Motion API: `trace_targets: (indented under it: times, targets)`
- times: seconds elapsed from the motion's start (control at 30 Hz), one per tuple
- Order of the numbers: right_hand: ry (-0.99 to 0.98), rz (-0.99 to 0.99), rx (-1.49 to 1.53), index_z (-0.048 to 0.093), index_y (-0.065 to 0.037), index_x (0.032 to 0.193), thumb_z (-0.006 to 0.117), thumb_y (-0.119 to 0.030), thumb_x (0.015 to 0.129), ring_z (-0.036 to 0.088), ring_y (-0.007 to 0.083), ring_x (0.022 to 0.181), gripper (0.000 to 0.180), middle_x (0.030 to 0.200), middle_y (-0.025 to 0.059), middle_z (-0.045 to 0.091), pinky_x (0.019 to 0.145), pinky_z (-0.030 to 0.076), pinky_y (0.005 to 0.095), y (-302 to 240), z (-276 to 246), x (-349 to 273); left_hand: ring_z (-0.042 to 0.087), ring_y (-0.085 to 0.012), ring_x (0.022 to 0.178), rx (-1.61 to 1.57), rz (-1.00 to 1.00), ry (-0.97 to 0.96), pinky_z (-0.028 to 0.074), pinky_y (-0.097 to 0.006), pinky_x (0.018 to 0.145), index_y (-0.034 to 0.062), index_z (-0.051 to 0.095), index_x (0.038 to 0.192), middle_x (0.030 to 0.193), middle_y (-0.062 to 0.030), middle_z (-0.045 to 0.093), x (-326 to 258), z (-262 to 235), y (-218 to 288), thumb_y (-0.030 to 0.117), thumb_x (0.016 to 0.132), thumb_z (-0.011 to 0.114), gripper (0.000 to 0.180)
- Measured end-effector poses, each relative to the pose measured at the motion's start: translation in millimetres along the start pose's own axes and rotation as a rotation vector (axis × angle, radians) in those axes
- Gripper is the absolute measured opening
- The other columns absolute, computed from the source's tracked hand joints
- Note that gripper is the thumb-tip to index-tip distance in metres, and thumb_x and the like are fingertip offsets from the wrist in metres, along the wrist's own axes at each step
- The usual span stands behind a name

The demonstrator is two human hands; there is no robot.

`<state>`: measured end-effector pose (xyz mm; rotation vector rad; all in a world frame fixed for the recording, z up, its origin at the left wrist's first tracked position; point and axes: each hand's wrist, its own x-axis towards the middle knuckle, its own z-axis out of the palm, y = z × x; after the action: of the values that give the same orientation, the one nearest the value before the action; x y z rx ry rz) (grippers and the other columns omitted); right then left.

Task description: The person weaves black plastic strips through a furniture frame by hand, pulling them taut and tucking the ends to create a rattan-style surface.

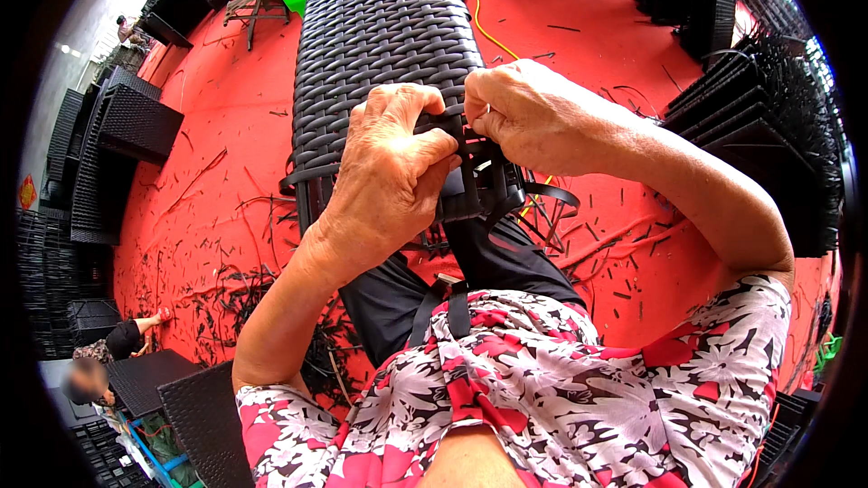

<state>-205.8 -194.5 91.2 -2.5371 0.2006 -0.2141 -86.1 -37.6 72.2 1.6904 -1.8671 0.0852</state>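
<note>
Panels (136,131) stacked along floor's (237,99) L edge; stool (256,11) nr its far L corner. L hand (384,158) on nr end of blk woven piece (384,41), fingers bent, thumb & index close tog.; can't tell what's pinched. Piece runs lengthwise above mid-floor. R hand (533,117) at its nr R corner, fingers curled in; can't tell what's btwn. Loose strip (565,198) loops just below; more panels (750,131) along floor's R edge.

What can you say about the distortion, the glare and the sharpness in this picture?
Head view: strong fisheye bending; same view: glare on the wall at upper left; same view: left hand, right hand and woven piece fairly sharp.
</note>
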Motion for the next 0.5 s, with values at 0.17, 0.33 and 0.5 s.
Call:
trace_targets:
  times: [0.17,0.33,0.5]
  targets:
    - [-0.01,0.005,-0.073,0.063,0.004,0.075,0.051,-0.008,0.074,0.063,0.0409,0.069,0.017,0.068,0.0253,0.061,0.064,0.049,0.0462,-4.5,-1.4,-0.3,0.048,-0.03,0.109,-0.041,0.015,-0.045,0.035,-0.038,0.096,-0.0015,0.065,0.091,0.11,-0.0131,0.055,-0.7,-4.8,-2.9,0.001,0.074,0.067,0.017]
    - [0.1,-0.006,0.146,0.062,0.005,0.08,0.051,-0.008,0.078,0.063,0.0376,0.069,0.018,0.071,0.023,0.062,0.063,0.048,0.0441,7.4,-1.1,-9.0,0.047,-0.0283,0.112,-0.069,-0.051,-0.037,0.034,-0.038,0.099,-0.0007,0.066,0.095,0.112,-0.0119,0.055,-4.2,-6.4,-2.9,0.002,0.076,0.067,0.019]
    - [0.236,0.092,0.223,0.062,0.002,0.088,0.055,-0.006,0.081,0.059,0.0231,0.065,0.013,0.071,0.0146,0.061,0.06,0.047,0.0353,9.6,-2.2,-18.7,0.054,-0.0238,0.101,-0.249,-0.191,0.104,0.042,-0.033,0.09,0.0002,0.066,0.094,0.105,-0.0101,0.055,-10.0,-8.9,-8.2,0.001,0.074,0.07,0.02]
